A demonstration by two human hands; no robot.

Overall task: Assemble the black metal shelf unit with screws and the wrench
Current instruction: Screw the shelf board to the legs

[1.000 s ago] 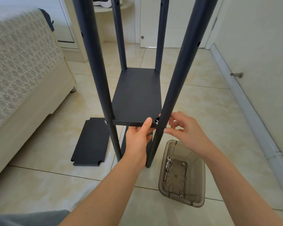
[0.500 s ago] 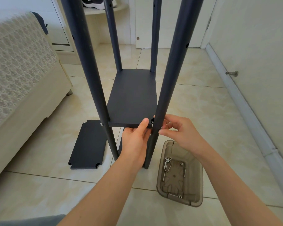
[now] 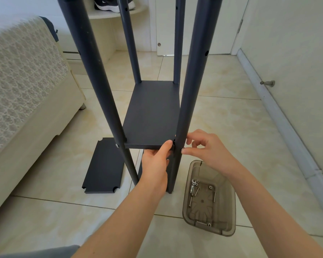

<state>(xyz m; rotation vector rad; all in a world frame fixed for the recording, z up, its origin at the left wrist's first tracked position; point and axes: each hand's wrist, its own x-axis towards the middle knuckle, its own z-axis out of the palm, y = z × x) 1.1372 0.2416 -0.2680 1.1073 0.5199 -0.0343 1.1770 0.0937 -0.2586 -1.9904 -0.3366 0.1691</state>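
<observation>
The black shelf unit stands upright on the floor with a black shelf board (image 3: 153,116) between its four poles. My left hand (image 3: 156,162) grips the board's front edge from below, thumb on top, next to the front right pole (image 3: 192,86). My right hand (image 3: 205,148) pinches a small screw (image 3: 182,149) against that pole at the board's level. A screw head (image 3: 117,145) shows on the front left pole (image 3: 101,97). A loose black shelf board (image 3: 103,166) lies flat on the floor to the left.
A smoky clear plastic bin (image 3: 210,200) with several screws and a small wrench (image 3: 194,183) lies on the floor at the right. A bed (image 3: 22,86) with a patterned cover fills the left. A white wall with a door stopper (image 3: 268,83) runs along the right.
The view has shifted slightly. My right hand's fingertips have moved a little at the pole, staying on the screw. My left hand keeps its hold on the board.
</observation>
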